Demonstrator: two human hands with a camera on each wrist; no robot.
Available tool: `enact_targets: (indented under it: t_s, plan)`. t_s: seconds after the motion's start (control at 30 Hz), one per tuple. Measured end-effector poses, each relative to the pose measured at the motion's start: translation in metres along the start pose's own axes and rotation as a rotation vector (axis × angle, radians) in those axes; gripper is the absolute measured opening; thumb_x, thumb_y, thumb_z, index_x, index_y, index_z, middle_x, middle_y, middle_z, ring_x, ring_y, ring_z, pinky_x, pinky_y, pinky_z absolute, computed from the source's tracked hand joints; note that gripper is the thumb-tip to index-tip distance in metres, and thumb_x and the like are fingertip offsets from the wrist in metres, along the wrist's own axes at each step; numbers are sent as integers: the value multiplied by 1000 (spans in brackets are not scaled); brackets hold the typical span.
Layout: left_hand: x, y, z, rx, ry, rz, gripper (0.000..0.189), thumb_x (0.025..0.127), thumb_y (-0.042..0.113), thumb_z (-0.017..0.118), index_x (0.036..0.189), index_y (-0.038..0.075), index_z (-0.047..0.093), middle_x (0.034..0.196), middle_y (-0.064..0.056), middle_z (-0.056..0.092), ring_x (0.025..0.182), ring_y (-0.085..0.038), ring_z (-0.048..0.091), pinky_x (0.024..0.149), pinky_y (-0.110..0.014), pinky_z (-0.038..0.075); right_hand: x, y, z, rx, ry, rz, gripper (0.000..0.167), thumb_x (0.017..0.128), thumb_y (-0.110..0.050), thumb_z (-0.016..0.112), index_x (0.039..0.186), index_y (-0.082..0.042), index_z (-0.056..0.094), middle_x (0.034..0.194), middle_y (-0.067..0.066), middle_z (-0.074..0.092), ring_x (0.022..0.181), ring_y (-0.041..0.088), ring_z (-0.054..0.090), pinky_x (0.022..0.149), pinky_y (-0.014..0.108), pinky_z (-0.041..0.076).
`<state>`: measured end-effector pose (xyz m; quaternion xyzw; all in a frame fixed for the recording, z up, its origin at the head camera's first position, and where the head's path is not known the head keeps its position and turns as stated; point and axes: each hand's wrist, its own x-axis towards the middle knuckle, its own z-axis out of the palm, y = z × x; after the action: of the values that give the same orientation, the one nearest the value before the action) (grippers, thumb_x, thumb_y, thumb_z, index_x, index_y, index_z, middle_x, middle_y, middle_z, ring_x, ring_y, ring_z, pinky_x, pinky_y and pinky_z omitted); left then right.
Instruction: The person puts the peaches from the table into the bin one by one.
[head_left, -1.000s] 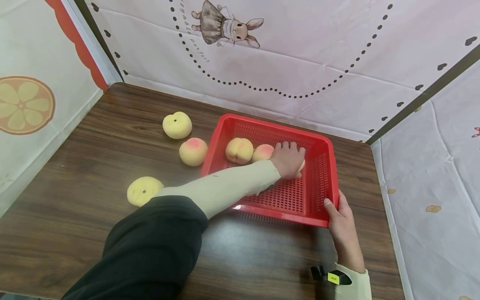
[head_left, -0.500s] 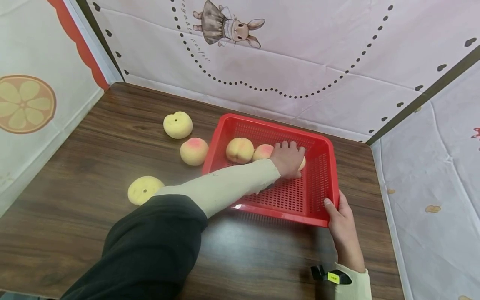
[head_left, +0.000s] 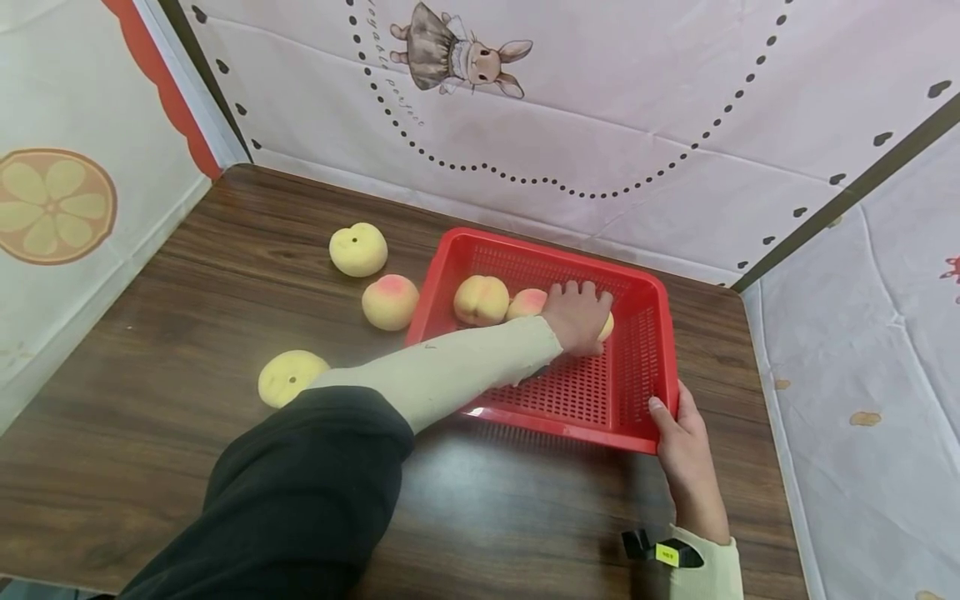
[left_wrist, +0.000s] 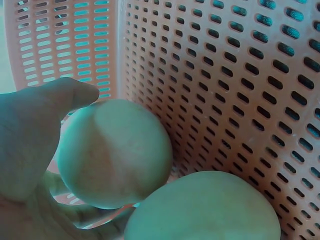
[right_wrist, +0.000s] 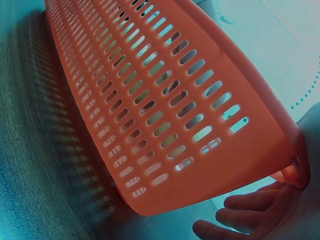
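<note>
My left hand (head_left: 576, 321) reaches into a red plastic basket (head_left: 555, 254) and curls over a peach; only a pale edge of it shows past the fingers in the head view. In the left wrist view, thumb and fingers wrap round that peach (left_wrist: 117, 152), with another peach (left_wrist: 205, 210) close against it. Two pale peaches with pinkish tops, one peach (head_left: 481, 301) and a second peach (head_left: 527, 303), sit left of the hand inside the basket. My right hand (head_left: 684, 454) grips the basket's near right corner, thumb over the rim and fingers outside below it.
Left of the basket on the brown wooden table (head_left: 187, 333) lie a yellow peach (head_left: 358, 249), a pink-topped peach (head_left: 391, 302) and another yellow peach (head_left: 291, 378), next to the left sleeve (head_left: 442, 362). Printed cloth walls (head_left: 600, 100) enclose the table's back and sides.
The head view has shifted very slightly. Both hands, the basket and the peaches keep their places.
</note>
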<state>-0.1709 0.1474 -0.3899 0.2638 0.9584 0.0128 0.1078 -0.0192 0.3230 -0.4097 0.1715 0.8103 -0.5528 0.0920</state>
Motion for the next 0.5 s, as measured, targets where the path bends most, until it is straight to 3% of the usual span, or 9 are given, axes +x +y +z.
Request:
enact_targets:
  t_s: [0.5]
  plan:
    - [-10, 4, -18, 7, 32, 69, 79, 92, 62, 68, 155, 24, 39, 150, -6, 50, 136, -28, 50, 111, -49, 46, -1, -1, 0, -7, -5, -1, 61, 112, -27, 43, 167, -22, 17, 159, 13, 46, 113, 11, 65, 89, 21, 59]
